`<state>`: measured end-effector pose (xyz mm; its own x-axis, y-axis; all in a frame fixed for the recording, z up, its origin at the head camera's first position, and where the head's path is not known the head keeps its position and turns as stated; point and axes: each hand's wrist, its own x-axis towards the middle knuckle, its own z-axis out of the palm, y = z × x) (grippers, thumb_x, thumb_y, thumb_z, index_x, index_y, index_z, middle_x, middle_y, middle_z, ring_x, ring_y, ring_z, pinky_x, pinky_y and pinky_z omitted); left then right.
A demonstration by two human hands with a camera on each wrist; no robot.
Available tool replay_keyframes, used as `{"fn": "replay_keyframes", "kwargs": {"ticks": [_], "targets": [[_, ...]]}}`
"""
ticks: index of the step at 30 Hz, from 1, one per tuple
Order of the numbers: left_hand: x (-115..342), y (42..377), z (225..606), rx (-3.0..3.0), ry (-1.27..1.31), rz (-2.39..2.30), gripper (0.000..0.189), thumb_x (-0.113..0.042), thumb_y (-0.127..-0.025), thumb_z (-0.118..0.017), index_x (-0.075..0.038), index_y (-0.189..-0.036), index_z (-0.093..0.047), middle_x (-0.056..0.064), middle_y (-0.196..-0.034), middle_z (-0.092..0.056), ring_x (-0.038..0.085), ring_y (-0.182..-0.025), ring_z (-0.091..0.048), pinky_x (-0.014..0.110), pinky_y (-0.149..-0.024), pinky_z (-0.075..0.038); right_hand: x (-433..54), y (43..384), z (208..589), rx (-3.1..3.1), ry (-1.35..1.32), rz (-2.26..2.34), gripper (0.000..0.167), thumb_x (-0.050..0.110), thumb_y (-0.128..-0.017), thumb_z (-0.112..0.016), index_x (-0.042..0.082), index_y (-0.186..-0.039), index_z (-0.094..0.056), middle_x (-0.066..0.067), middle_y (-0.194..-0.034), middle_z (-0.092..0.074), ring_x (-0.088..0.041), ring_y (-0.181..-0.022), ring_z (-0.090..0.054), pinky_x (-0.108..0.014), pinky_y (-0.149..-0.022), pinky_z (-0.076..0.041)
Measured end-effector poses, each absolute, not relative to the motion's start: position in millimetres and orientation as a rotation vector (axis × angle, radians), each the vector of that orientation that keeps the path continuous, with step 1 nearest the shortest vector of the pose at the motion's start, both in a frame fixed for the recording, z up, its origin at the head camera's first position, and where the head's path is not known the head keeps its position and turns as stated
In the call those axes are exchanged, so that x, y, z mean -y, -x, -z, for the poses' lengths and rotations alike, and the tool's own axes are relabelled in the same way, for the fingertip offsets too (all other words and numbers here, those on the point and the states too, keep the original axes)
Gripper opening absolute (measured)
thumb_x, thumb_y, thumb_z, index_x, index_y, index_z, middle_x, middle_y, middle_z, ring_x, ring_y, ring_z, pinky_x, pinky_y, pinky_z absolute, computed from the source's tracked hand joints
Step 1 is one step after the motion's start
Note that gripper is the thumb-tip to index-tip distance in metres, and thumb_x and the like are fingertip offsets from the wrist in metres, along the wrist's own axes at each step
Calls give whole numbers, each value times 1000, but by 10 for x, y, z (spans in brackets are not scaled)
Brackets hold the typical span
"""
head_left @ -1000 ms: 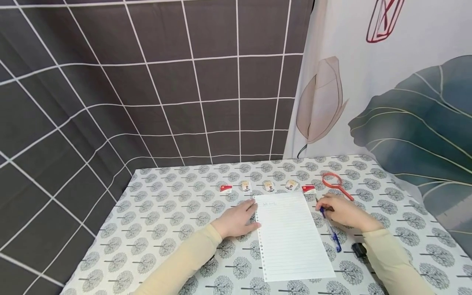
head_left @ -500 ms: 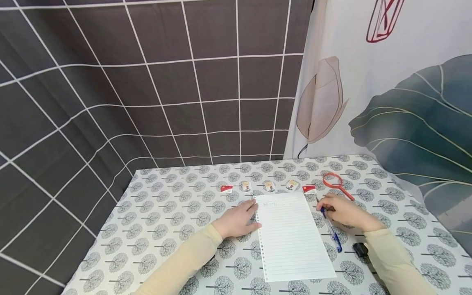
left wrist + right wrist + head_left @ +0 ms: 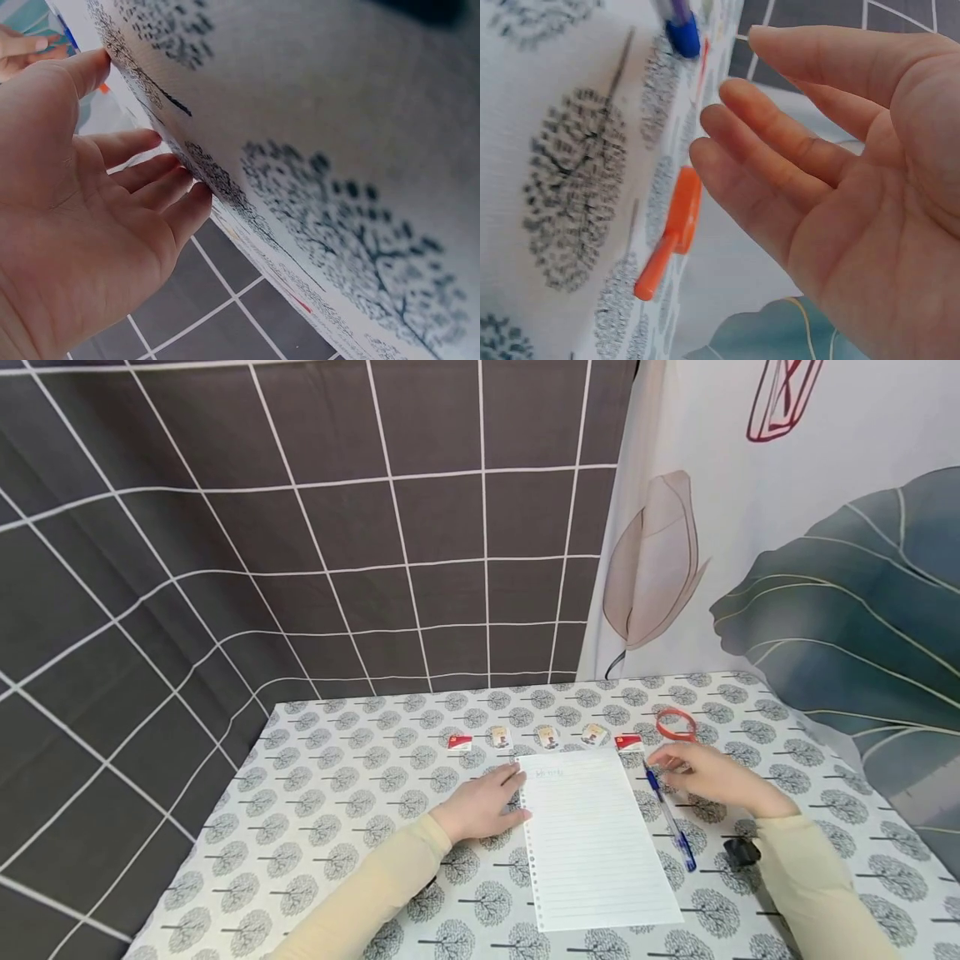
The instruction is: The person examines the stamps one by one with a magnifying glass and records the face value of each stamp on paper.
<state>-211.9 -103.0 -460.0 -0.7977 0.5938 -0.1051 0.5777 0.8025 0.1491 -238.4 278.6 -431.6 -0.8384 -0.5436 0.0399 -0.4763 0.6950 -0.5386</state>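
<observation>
A lined, hole-punched sheet of paper [image 3: 596,852] lies on the patterned table, with faint writing at its top. On the sheet's left edge rests my left hand [image 3: 482,806], its fingers extended and nothing held in it. Just right of the paper lies a blue pen [image 3: 670,818]. My right hand [image 3: 705,774] hovers over the table beside the pen's upper end, apart from it and holding nothing. In the right wrist view its fingers are loosely bent near the pen [image 3: 681,34]. Beyond that hand is an orange-red magnifying glass [image 3: 677,724], its handle hidden in the head view.
Along the back of the table is a row of small cards, with red-and-white ones at the left [image 3: 460,742] and right [image 3: 628,742] ends. A small black object [image 3: 742,852] sits by the right sleeve. Dark gridded curtain [image 3: 442,527] hangs behind the table.
My right hand has let go of the pen, lifted and moved slightly up and right, now covering the magnifying glass handle. The pen stays on the table. My left hand has not moved.
</observation>
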Motion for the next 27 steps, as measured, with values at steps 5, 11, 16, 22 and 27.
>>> {"fn": "replay_keyframes", "kwargs": {"ticks": [5, 11, 16, 22, 27], "targets": [[1018, 2126, 4609, -2852, -950, -197, 70, -50, -102, -52, -8, -156, -37, 12, -162, -32, 25, -149, -31, 38, -120, -31, -2807, 2384, 4212, -2886, 771, 861, 28, 6, -93, -69, -1, -120, -68, -15, -113, -68, -32, -100, -65, -49, -83, -58], [1008, 2114, 4611, -2886, -994, -201, 66, -46, -102, -54, -8, -154, -40, 13, -160, -36, 27, -147, -34, 39, -120, -30, -2855, 2379, 4113, -2987, 634, 901, 27, 10, -95, -67, -2, -119, -68, -16, -108, -70, -34, -97, -66, -48, -78, -57], [987, 2098, 4605, -2916, -1029, -203, 63, -44, -103, -53, -7, -152, -43, 14, -158, -40, 28, -146, -37, 40, -120, -31, -2931, 2382, 4088, -3036, 557, 933, 25, 11, -97, -66, -2, -118, -68, -15, -105, -70, -33, -94, -66, -40, -71, -55], [965, 2096, 4598, -3025, -1058, -132, 67, -41, -103, -54, -3, -155, -37, 15, -156, -42, 29, -144, -39, 42, -120, -32, -2986, 2386, 4075, -3076, 463, 981, 30, 16, -100, -63, -4, -123, -65, -18, -102, -69, -28, -83, -65, -32, -59, -51], [957, 2081, 4563, -3111, -1093, -71, 66, -40, -102, -55, -2, -154, -38, 16, -155, -44, 31, -143, -41, 45, -120, -31, -3025, 2372, 4095, -3118, 386, 976, 32, 19, -100, -64, -2, -124, -65, -20, -106, -69, -34, -91, -64, -32, -61, -50]]}}
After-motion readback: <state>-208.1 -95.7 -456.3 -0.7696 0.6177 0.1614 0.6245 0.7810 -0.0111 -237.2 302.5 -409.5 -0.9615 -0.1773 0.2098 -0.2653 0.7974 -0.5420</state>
